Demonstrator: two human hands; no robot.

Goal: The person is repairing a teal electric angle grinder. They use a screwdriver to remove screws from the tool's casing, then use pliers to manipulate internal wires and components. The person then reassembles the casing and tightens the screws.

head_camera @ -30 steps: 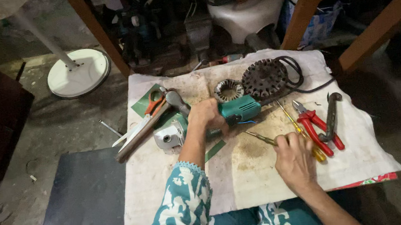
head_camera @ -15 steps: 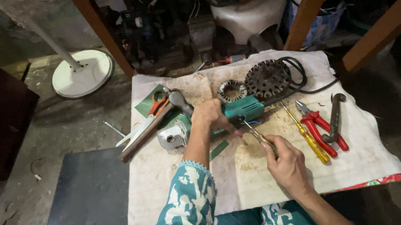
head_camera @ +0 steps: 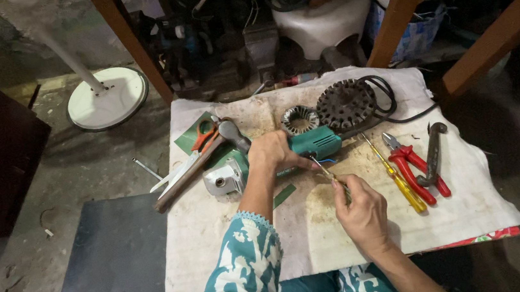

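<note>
Teal angle grinder lies on its side on the stained white cloth, silver gear head toward the left, black cord running off right. Body partly covered by a grip at mid-length. Thin screwdriver, yellowish handle, tilted, tip touching the grinder's underside near blue wiring.

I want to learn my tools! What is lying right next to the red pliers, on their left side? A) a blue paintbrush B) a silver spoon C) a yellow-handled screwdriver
C: a yellow-handled screwdriver lies on the cloth just left of the red pliers.
</note>
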